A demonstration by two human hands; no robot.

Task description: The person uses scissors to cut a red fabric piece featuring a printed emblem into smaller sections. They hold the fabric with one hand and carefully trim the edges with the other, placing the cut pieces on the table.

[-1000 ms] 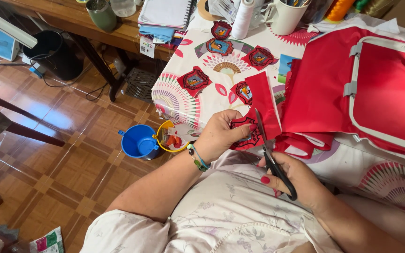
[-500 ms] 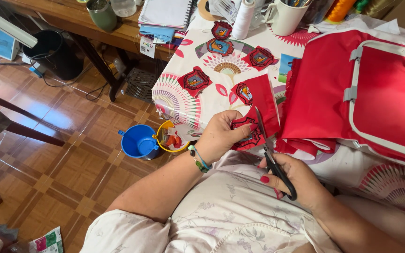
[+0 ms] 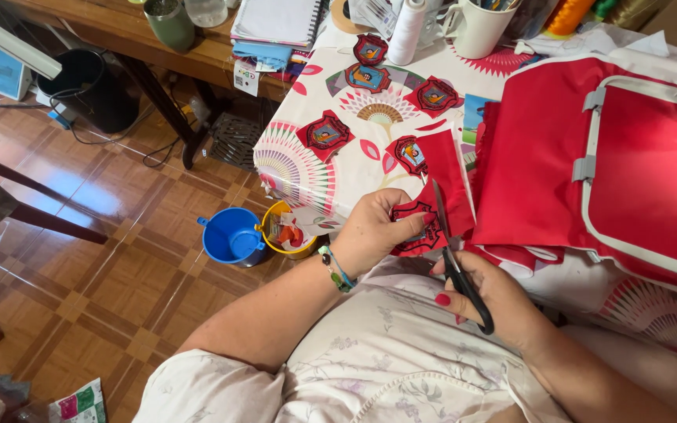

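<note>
Left third of the frame: a tiled floor with a black bin at upper left; lower, near the centre, a blue bucket stands touching a yellow bucket that holds scraps.

Centre: the left hand, a beaded bracelet at its wrist, pinches a red embroidered patch between thumb and fingers at the near edge of the patterned tablecloth. More patches lie flat on the cloth above it.

Just right of centre: the right hand is curled through the black handles of the scissors; the blades point up the frame and lie against the red fabric strip attached to the held patch.

Right: a red fabric bag with pale trim covers the table. Along the top edge stand a white thread spool and a white mug.
</note>
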